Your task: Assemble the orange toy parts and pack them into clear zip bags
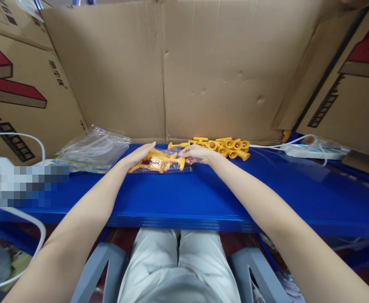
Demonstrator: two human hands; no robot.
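A clear plastic bag with several yellow horn-shaped plastic pieces in it lies on the blue table. My left hand is at the bag's left side, closed around its edge, though some fingers are hidden. At the bag's right end, my right hand has its fingers pinched on a yellow plastic horn, whose flared end shows below the fingertips. Just behind the right hand lies a pile of more yellow plastic horns, their round mouths facing me.
A stack of flat clear bags lies to the left. Cardboard walls the back and both sides. A white power strip with cables lies at right; a white charger with a looping cable is at left. The blue table's front edge is above my lap.
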